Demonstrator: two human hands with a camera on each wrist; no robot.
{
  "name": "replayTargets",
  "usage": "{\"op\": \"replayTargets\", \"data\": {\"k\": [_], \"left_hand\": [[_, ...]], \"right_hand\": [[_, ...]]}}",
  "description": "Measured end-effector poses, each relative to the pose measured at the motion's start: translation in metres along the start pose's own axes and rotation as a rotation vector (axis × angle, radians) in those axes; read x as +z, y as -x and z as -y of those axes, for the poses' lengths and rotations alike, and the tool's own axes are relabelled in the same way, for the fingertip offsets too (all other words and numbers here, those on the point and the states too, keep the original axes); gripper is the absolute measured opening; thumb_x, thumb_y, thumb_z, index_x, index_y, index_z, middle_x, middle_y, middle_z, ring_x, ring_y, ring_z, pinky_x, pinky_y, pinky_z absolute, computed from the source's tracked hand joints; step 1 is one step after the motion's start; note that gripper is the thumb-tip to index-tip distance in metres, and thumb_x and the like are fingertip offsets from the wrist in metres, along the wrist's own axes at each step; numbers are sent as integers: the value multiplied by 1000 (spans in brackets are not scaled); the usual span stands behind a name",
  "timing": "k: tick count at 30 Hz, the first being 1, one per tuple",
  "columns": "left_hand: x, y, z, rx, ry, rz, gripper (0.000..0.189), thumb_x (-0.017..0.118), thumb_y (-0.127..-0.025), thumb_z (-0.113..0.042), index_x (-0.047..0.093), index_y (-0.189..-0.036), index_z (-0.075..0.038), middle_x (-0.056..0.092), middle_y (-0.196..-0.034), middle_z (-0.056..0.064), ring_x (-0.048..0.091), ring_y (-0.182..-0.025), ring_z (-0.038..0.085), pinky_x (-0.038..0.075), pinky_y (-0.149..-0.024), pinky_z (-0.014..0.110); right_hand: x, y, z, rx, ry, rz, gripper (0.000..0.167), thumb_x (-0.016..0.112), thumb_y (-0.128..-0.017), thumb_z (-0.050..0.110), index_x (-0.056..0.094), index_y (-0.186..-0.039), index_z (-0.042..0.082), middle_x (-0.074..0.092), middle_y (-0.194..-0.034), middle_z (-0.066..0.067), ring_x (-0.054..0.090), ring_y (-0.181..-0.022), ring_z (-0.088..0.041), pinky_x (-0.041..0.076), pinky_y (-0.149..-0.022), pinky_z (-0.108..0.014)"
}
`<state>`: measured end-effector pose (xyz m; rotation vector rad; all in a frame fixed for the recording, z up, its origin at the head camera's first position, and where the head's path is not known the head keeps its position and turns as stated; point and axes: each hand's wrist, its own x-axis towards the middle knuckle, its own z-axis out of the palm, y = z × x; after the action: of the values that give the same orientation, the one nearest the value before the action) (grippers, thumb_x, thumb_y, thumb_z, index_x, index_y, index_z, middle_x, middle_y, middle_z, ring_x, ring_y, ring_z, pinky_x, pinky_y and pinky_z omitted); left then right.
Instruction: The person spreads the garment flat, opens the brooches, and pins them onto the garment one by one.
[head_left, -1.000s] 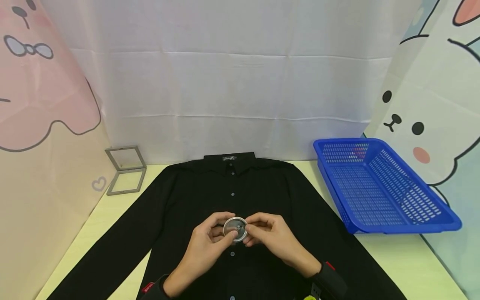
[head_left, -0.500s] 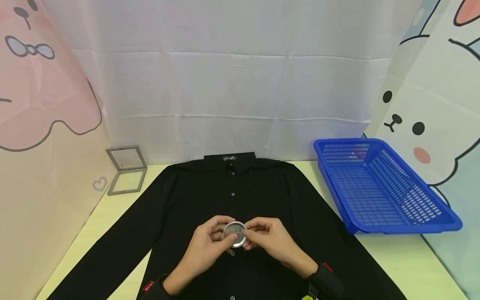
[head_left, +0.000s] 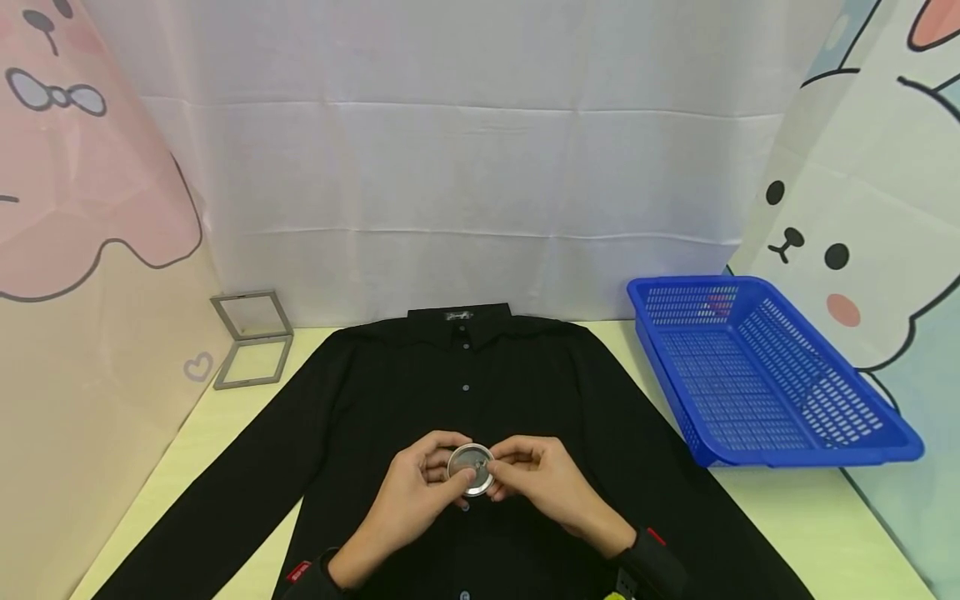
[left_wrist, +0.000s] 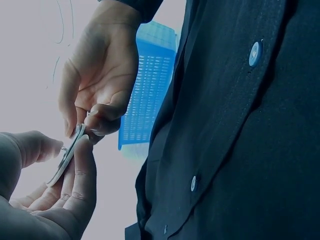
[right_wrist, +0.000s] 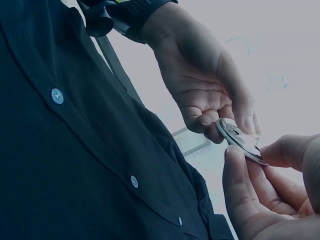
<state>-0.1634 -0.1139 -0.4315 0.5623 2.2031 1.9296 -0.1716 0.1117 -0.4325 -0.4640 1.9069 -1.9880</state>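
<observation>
A round pin badge (head_left: 467, 460) is held back side up between both hands, above a black button-up shirt (head_left: 420, 375) laid front up. My left hand (head_left: 412, 487) grips its left edge, thumb on the metal back and fingers beneath. At the right edge, my right hand (head_left: 551, 483) pinches the badge with thumb and forefinger. A thin wire pin shows on the back of the badge (right_wrist: 240, 144) in the right wrist view, close to the right thumb; whether it is latched I cannot tell. The badge's front face is hidden.
To the right stands a blue perforated basket (head_left: 720, 367), partly beside the shirt's sleeve. A grey hinged double frame (head_left: 285, 358) stands at the back left. A white cloth (head_left: 450, 183) hangs behind the table (head_left: 810, 508), with cartoon-printed cloths on both sides.
Both hands and the badge have come slightly down toward the person since one second ago. Over the last half second they stay almost still.
</observation>
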Motion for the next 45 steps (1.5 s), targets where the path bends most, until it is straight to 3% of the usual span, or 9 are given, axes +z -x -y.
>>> {"op": "replayTargets", "data": {"k": [8, 45], "left_hand": [[1, 0, -1, 5, -21, -11, 33, 75, -96, -13, 62, -125, -2, 76, -103, 22, 76, -74, 30, 62, -62, 46], [0, 1, -3, -4, -54, -26, 33, 75, -96, -14, 64, -125, -3, 76, -102, 20, 76, -76, 28, 63, -64, 41]], "right_hand": [[0, 0, -1, -19, 20, -8, 26, 66, -101, 13, 69, -114, -10, 68, -103, -37, 74, -77, -11, 63, -74, -30], [5, 1, -1, 5, -1, -3, 27, 64, -102, 12, 65, -115, -11, 66, -107, -37, 73, -78, -11, 63, -74, -29]]}}
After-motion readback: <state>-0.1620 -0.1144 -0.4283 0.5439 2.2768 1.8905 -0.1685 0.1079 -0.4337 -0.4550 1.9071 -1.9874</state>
